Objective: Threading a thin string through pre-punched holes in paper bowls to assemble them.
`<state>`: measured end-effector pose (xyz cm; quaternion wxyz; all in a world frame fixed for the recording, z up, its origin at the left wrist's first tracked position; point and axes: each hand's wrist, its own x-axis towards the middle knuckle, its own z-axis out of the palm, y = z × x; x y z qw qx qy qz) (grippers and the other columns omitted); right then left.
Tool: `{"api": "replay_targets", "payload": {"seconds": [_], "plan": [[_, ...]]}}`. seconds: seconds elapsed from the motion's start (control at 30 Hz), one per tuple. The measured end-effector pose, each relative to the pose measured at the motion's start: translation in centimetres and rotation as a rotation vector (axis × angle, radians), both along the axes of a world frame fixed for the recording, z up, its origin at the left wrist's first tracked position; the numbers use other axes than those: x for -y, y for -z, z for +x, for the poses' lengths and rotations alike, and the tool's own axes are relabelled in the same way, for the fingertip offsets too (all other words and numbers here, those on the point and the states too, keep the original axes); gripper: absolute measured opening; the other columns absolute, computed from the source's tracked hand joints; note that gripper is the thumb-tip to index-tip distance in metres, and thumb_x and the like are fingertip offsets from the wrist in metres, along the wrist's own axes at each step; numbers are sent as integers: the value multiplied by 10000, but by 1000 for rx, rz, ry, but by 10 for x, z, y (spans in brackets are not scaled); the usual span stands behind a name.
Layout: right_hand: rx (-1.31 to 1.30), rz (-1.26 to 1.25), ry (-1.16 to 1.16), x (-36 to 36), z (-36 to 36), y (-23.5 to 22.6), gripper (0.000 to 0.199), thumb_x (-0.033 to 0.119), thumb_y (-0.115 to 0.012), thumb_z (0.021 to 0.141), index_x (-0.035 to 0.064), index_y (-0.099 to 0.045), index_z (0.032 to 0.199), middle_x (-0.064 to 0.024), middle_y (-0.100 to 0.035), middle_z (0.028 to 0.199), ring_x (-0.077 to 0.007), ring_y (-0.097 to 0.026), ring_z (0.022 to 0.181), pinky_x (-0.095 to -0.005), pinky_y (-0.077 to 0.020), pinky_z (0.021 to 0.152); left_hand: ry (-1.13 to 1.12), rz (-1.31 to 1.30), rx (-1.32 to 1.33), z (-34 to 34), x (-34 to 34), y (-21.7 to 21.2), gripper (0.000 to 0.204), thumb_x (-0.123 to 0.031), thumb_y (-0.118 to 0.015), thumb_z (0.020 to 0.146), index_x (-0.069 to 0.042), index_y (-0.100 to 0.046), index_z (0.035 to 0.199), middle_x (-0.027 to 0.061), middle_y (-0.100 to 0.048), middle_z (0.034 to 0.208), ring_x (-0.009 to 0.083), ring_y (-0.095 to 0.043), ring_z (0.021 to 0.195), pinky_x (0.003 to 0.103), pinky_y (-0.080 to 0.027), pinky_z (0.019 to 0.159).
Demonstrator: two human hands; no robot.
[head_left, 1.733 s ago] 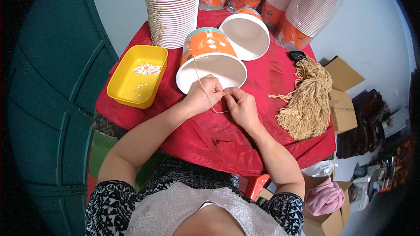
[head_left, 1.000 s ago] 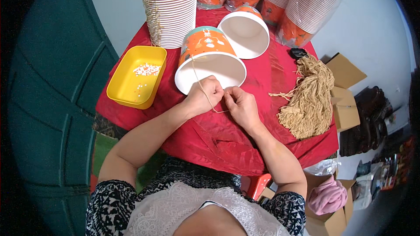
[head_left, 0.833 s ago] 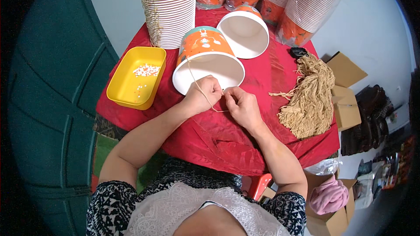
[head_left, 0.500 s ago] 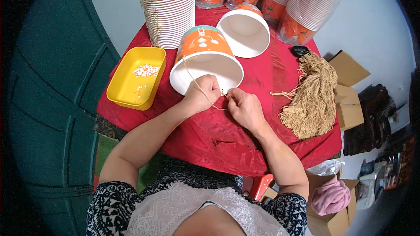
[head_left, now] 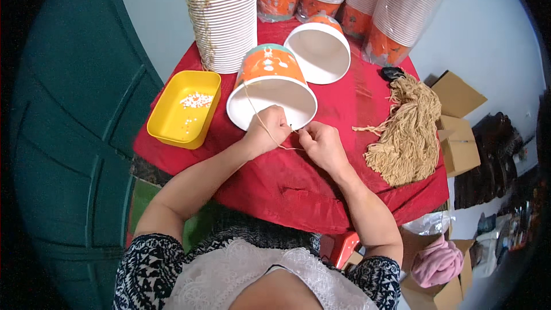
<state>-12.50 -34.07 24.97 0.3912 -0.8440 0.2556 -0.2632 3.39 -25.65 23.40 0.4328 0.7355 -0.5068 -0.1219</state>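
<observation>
Your left hand [head_left: 265, 132] is closed on a thin tan string [head_left: 258, 116]. The string runs up from your fingers, over the rim of the paper bucket [head_left: 271, 89], to its orange side. The bucket lies tipped on the red desk [head_left: 298, 178], with its white open mouth facing you. Your left hand sits right at the near rim of the bucket, touching or almost touching it.

Your right hand [head_left: 321, 144] is just beside your left hand, a little to the right and nearer to you. Its fingers are pinched together on the other end of the string. A short bit of string stretches between your two hands, low over the red cloth.

A second bucket [head_left: 319, 51] lies behind the first one, a little to the right, also with its white inside showing. To the left of your hands is a yellow tray [head_left: 172, 120] with small white beads [head_left: 196, 100] in it. To the right, well apart from your hands, lies a big bundle of tan strings [head_left: 407, 132]. At the far edge of the desk stand tall stacks of buckets [head_left: 227, 23].
</observation>
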Motion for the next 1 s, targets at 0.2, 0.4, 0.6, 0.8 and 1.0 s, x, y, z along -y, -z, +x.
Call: {"api": "replay_targets", "payload": {"seconds": [0.2,0.4,0.6,0.8,1.0], "plan": [[23,20,87,8,8,0,335,239,-579,923,-67,-673,824,-268,-652,722,-384,-663,657,-440,-499,624,125,-44,53,6,-5,5,148,-81,-658,797,-6,-571,705,169,-602,764,322,-628,690,410,-506,639],[184,255,118,23,7,13,346,220,-526,978,-70,-667,850,-179,-657,689,-209,-617,616,-390,-476,606,431,104,-228,-1,-37,-32,226,-38,-479,952,61,-560,1139,104,-587,905,173,-626,682,303,-531,602],[491,412,103,29,-11,-6,314,174,-471,1024,-53,-655,908,6,-573,654,-105,-516,574,-310,-417,540,533,356,-203,-19,-122,-149,181,-85,-570,940,22,-676,1041,70,-682,838,136,-660,718,273,-529,602],[712,190,-8,18,-9,-11,245,92,-466,1013,-55,-648,1083,-40,-710,936,-99,-632,873,-266,-502,775,-55,-183,-255,2,-128,-147,557,-99,-730,820,38,-511,1313,131,-594,1235,161,-584,1082,290,-482,913],[587,-352,-3,6,-20,-19,212,91,-578,925,-14,-643,1097,-161,-684,917,-281,-695,817,-345,-547,708,220,-513,-728,-46,-97,-121,998,-109,-820,665,4,-231,1462,92,-466,1334,193,-466,1257,351,-400,1064]]}}
